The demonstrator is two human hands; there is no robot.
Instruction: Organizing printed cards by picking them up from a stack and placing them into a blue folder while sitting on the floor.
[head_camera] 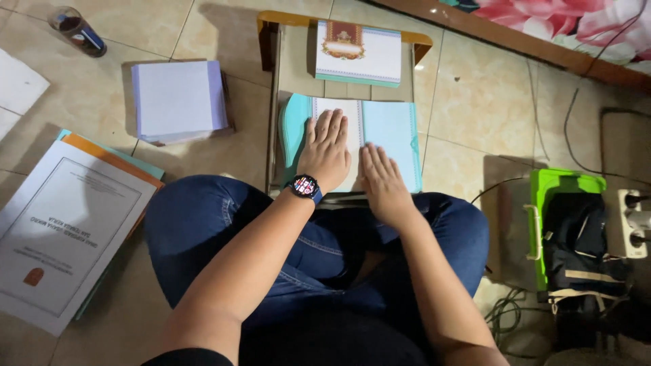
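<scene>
On the tiled floor, just beyond the crossed knees, a teal booklet (390,132) is being held open on a low wooden board (291,68), its white inner sheet showing in the middle. It is being pressed flat by both hands side by side: the left hand (325,149), a dark wristwatch (305,186) worn at its wrist, is being laid palm-down with fingers extended and slightly spread, and the right hand (381,177) is being laid just beside it, fingers straight and close together. Nothing is being pinched by either hand.

If uneven pressure is being applied, the sheet could probably be creased or skewed off the fold line. The teal flap curling up at the left edge could likely be sprung back once it is released. A decorated card stack (358,53) lying at the far end of the board could be nudged by a forward slide. Loose paper piles (178,98) to the left and cables (505,318) near the right knee could be caught by a shifting leg.
</scene>
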